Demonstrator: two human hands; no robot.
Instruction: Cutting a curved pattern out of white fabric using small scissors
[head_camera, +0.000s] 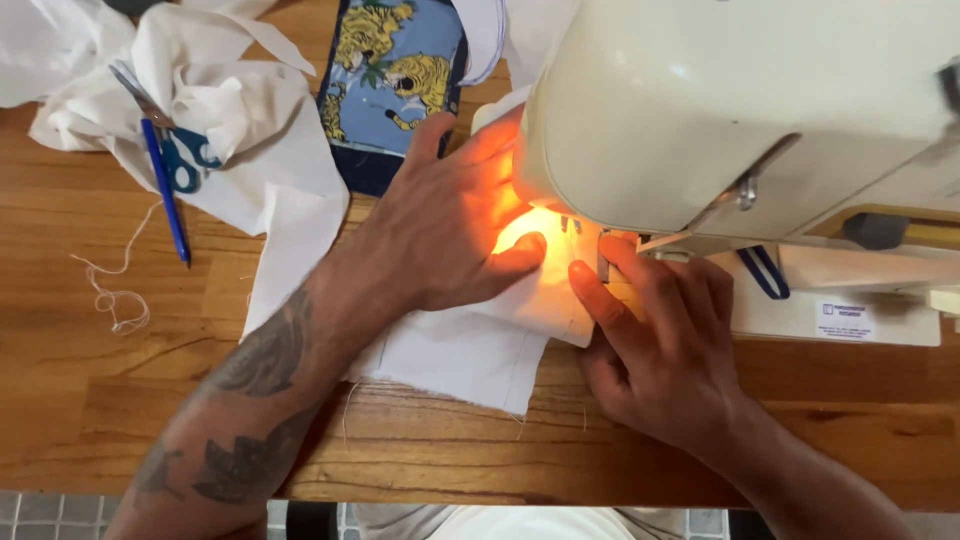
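Your left hand (450, 225) lies flat, fingers spread, pinning the white fabric piece (470, 345) while your right hand (655, 345), fingers together, steadies its edge beside the sewing machine's (720, 110) presser foot (603, 262).

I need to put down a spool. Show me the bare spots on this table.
Bare wooden table lies at the near left, between the loose thread and the left hand's forearm. It is crowded around the sewing machine, white cloth and scissors.

Matt white woven cloth piece (470, 350), frayed at its edges; smooth glossy cream plastic sewing machine body (700, 100); grained, satin-finished brown wooden table (100, 400).
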